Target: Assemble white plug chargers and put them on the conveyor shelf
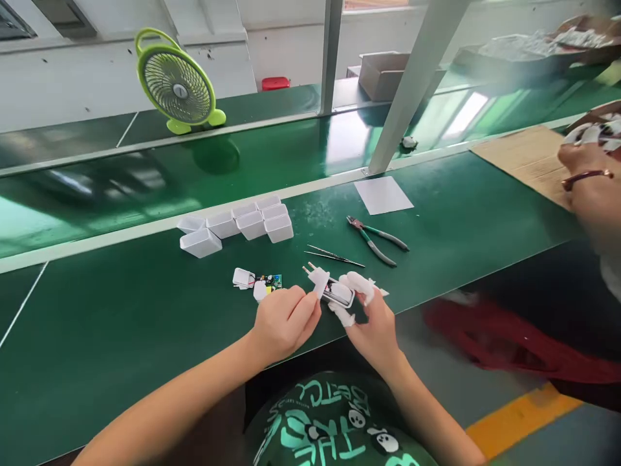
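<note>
Both hands, left hand (284, 320) and right hand (373, 330), hold a plug adapter (330, 288) at the table's (121, 310) near edge. Behind it lie tweezers (334, 257) and pliers (378, 239); 6 casings (242, 226) sit further left.

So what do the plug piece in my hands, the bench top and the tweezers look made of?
Plug piece: likely moulded white plastic, smooth and slightly glossy, with two pins at its end. Bench top: green mat, probably rubber or vinyl, with a soft sheen. Tweezers: thin, dark, pointed, seemingly metal.

Green fan (178, 83), white housings (240, 226), pliers (378, 237), tweezers (334, 257), paper sheet (383, 195), cardboard box (383, 74)
</note>
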The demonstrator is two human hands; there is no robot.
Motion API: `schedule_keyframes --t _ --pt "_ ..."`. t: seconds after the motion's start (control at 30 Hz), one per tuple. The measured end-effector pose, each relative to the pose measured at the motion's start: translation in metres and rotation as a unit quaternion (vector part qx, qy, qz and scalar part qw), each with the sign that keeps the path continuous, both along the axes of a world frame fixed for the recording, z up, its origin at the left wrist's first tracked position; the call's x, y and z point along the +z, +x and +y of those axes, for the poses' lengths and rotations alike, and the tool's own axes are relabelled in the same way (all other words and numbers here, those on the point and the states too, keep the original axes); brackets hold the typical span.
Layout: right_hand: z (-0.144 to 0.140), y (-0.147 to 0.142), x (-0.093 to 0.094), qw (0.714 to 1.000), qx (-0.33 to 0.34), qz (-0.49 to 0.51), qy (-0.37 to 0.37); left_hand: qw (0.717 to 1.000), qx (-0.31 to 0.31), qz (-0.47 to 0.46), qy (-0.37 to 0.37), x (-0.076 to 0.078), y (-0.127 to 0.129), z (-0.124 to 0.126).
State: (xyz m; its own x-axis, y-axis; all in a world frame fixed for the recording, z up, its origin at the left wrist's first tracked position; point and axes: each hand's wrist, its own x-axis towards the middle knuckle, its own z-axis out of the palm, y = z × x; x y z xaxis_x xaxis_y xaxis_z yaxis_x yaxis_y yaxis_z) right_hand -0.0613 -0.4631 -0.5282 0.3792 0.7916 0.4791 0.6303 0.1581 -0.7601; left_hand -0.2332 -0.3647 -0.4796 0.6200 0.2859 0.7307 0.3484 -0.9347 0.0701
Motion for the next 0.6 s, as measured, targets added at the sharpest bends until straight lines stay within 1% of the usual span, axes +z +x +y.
schedule_keyframes --t 0.1,0.2,0.33,0.4,0.53,0.6 --pt "0.001 -0.002 0.001 1.0 0.018 0.006 -0.013 1.0 -0.022 -0.006 0.01 -0.007 -0.003 0.003" --pt "0.003 -0.005 0.003 0.999 0.035 0.01 -0.017 0.999 -0.034 -0.008 0.006 -0.009 -0.008 0.003" --pt "0.003 -0.009 0.006 0.999 0.034 -0.003 -0.013 0.999 -0.043 -0.024 -0.014 -0.01 -0.012 0.0" --pt "0.004 -0.009 0.007 0.999 0.031 -0.013 -0.025 0.999 -0.039 -0.025 -0.026 -0.012 -0.013 0.0" --pt "0.006 -0.005 0.006 0.997 0.057 0.014 -0.048 0.996 -0.029 -0.043 -0.071 -0.012 -0.014 0.003" --pt "0.006 -0.002 0.005 0.995 0.075 0.033 -0.052 0.997 -0.045 -0.049 -0.048 -0.009 -0.013 0.005"
